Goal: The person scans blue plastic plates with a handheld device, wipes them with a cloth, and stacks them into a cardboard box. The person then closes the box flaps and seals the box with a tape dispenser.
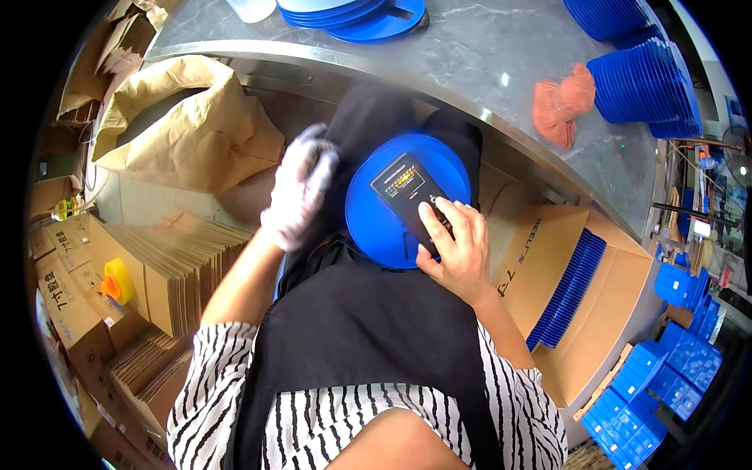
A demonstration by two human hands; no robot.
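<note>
A round blue plastic disc (362,205) lies on my lap, over the black apron. On top of it rests a black handheld meter (403,196) with a row of small yellow lights lit. My bare right hand (458,251) grips the meter's lower right part, thumb at its near end and fingertips at its side. To the left of the disc, apart from it, is my left hand (301,188) in a white glove. Motion smears its fingers, and I see nothing in it.
A grey marbled table (470,55) curves ahead, bearing blue discs (356,17), more blue stacks (642,82) and an orange cloth (562,106). A paper sack (192,129) and flattened cartons (184,266) stand left. An open carton (599,313) with blue discs is right, near blue bins (627,419).
</note>
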